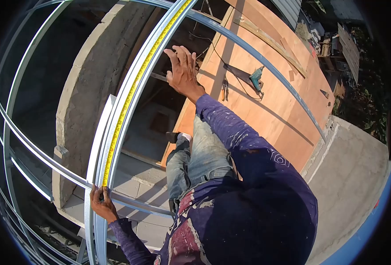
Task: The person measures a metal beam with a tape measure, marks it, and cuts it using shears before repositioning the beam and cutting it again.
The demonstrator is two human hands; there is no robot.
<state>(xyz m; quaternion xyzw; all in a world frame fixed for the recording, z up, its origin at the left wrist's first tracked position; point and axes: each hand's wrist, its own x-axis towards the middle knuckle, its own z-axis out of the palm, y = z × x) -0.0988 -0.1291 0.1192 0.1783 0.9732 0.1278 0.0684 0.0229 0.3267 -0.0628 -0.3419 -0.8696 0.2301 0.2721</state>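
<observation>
A yellow tape measure blade (135, 84) lies stretched along a long silvery metal channel (116, 101). At the lower end of the blade, my left hand (102, 204) is closed, its fingers pressing the tape against the channel. My right hand (184, 73) is raised beside the channel's upper part, apart from it, with the fingers spread and nothing in them. The tape's far end runs out of view at the top.
Curved metal bars (257, 53) cross the frame. On the plywood platform (248, 119) lie a teal power drill (256, 78) with its cord and orange-handled pliers (225, 89). A concrete wall (87, 84) stands at left, with dark gaps below the frame.
</observation>
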